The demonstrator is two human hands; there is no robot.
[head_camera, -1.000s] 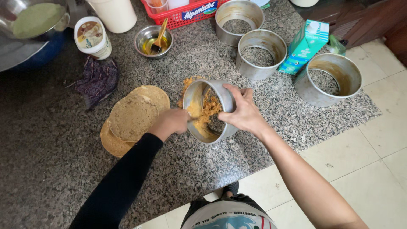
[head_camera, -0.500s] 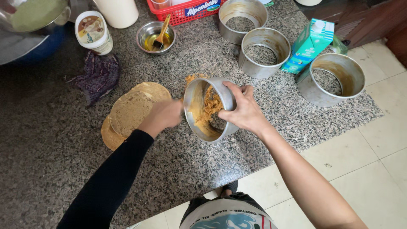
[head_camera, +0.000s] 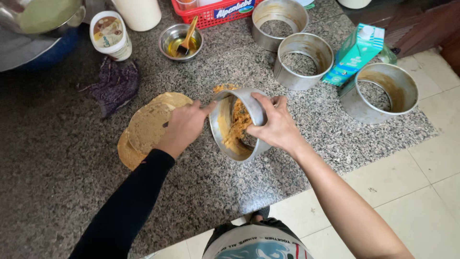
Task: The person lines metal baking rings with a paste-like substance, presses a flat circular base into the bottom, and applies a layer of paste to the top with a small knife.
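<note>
A view from above a speckled grey granite desk [head_camera: 297, 158], seen over the person's own arms. The right hand [head_camera: 275, 125] is clamped on the rim of a round steel tin [head_camera: 238, 123], fingers over the top edge, holding it tipped on its side near the middle of the desk, toward the front edge. The tin's mouth faces the left hand [head_camera: 184, 125], which has come in closer than half a second ago: its fingertips now touch the tin's rim, where before they hung just beside it. The tin has also tilted a little further, so more of the inside shows. Judging by that, the scraping or loosening of the filling is under way, not done. Inside, a crumbly orange-brown mix [head_camera: 237, 125] clings to the wall in a rough, moist layer, and a few crumbs [head_camera: 221, 88] lie on the desk behind the tin. Whether the left hand grips anything I cannot tell; it looks loosely curled. Under the left wrist lies a stack of thin, round, tan flatbreads [head_camera: 146, 125], dry and speckled. Farther back are three empty steel tins [head_camera: 303, 60] with smeared walls, a small steel bowl [head_camera: 180, 42] of yellow oil with a brush, a crumpled purple cloth [head_camera: 116, 84], a teal carton [head_camera: 354, 53] and a red basket [head_camera: 211, 12].
</note>
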